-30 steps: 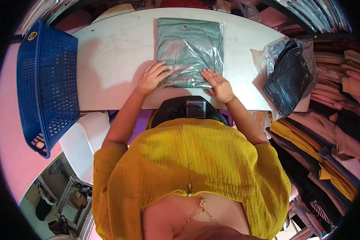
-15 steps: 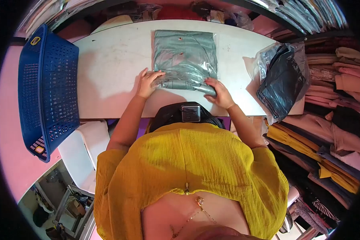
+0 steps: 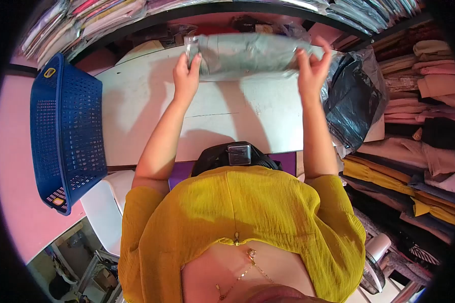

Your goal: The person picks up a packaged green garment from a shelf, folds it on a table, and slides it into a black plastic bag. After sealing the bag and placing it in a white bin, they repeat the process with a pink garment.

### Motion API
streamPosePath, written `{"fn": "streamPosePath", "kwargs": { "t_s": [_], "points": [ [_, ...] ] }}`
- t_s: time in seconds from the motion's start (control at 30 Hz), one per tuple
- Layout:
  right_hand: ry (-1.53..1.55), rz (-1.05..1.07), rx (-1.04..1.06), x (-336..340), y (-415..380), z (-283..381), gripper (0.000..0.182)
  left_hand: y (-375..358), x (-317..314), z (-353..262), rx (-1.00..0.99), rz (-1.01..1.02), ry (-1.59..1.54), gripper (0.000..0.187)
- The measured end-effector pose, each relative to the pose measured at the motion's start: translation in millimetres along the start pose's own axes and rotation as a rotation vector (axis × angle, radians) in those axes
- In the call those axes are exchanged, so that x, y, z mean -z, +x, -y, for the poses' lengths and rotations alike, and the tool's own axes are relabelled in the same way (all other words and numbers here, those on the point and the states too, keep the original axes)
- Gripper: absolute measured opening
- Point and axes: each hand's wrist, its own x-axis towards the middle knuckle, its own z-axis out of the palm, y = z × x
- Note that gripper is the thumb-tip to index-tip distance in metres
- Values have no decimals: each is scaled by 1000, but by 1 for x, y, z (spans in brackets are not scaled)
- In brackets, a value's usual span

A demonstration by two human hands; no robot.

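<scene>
A grey-green folded garment in a clear plastic bag (image 3: 247,54) is held up off the far part of the white table (image 3: 207,136), slightly smeared by motion. My left hand (image 3: 187,78) is closed on its left end, thumb on the near face. At the right end, my right hand (image 3: 313,73) pinches the bag with the thumb, and some of its fingers stick up. The package now looks like a wide, low strip between my hands. Shadows of my arms fall across the table below it.
A blue plastic basket (image 3: 81,129) stands at the left. Beside my right arm lies a black item in clear plastic (image 3: 354,98). Stacked folded clothes (image 3: 435,96) fill the right side, and bagged garments (image 3: 91,20) line a shelf above the table's far edge.
Both hands have moved forward and apart, lifting the bagged garment from the table toward the far edge. Before, it lay flat with its near edge being folded or rolled.
</scene>
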Motion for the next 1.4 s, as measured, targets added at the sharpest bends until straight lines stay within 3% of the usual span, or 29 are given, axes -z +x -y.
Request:
{"fn": "streamPosePath", "kwargs": {
  "t_s": [0.1, 0.2, 0.23, 0.27, 0.3, 0.33, 0.37, 0.4, 0.43, 0.53, 0.63, 0.67, 0.7, 0.77, 0.83, 0.93, 1.4],
  "points": [
    [-154, -43, 123, 6, 34, 26, 40, 12, -17, -43, -98, -71, -47, 22],
    [-383, -52, 129, 17, 46, -12, 34, 3, -33, -13, 110, 33, 24, 26],
    [-457, -54, 4, 18, 38, -28, 33, -8, -40, 9, 109, 36, 24, 26],
    [-600, 15, -202, 29, 30, -65, 35, -18, -47, 29, 259, 77, 39, 27],
    [-570, 72, -313, 34, 16, -105, 42, -29, -53, 48, 411, 119, 56, 29],
    [-572, 123, -434, 45, -1, -158, 49, -41, -58, 68, 411, 125, 56, 29],
    [-431, 174, -760, 37, -18, -142, 55, -53, -60, 88, 485, 173, 176, 32],
    [-689, 247, -570, 51, -41, -196, 58, -59, -61, 97, 557, 220, 298, 37],
    [-616, 197, -670, 47, -46, -183, 61, -59, -61, 98, 553, 222, 299, 37],
    [-697, 141, -606, 34, -48, -166, 62, -57, -61, 98, 385, 180, 376, 64],
    [-706, 98, -591, 28, -46, -155, 64, -49, -58, 52, 322, 116, 539, 64],
    [-915, 104, -311, 24, -48, -152, 64, -48, -58, 45, 153, 150, 661, 67],
    [-1109, 109, -19, 19, -50, -150, 64, -47, -62, 46, 152, 154, 661, 67],
    [-1056, 228, -47, 10, -55, -148, 59, -48, -68, 50, -274, 352, 910, 73],
    [-1178, 414, 44, 8, -67, -161, 52, -54, -74, 61, -221, 448, 758, 75],
    [-1095, 395, -14, 8, -69, -167, 51, -59, -76, 65, -73, 551, 872, 75],
    [-1090, 392, -73, 9, -69, -159, 51, -61, -80, 72, -91, 536, 900, 75]
  ]
}}
